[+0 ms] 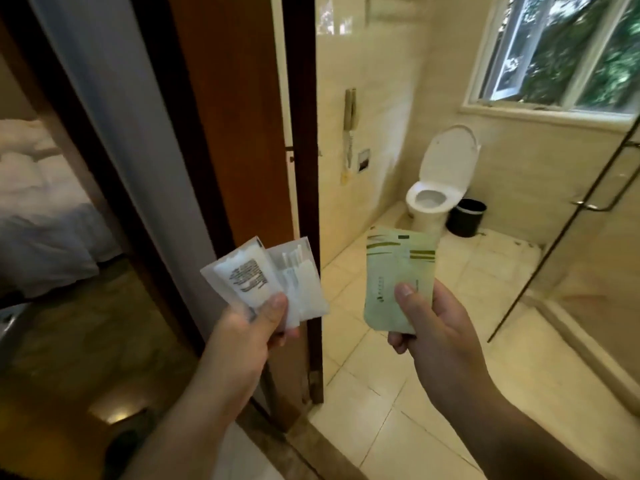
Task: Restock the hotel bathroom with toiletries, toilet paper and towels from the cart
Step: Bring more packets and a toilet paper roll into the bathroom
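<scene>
Both hands are loaded at the bathroom doorway. The left hand (252, 327) pinches a fan of clear sachets (249, 275) between thumb and fingers. The right hand (433, 327) grips what looks like two flat green packets (398, 271) by their lower end, thumb on top. No towels or toilet paper in sight, so I'd guess this is the toiletries leg of the job.

What'd worry me: the sachets look like slick plastic, fanned out and pinched at one corner only, so the outer one could slide out onto the tiled floor (381, 393). Same for the green ones if they're stacked loose. With no free hand, nothing catches a drop. There's also a stone threshold (311, 445) underfoot to trip on, and a glass shower door (588, 237) on the right that's easy to clip. The toilet (436, 188) has its lid up too, a bad spot to fumble near.
</scene>
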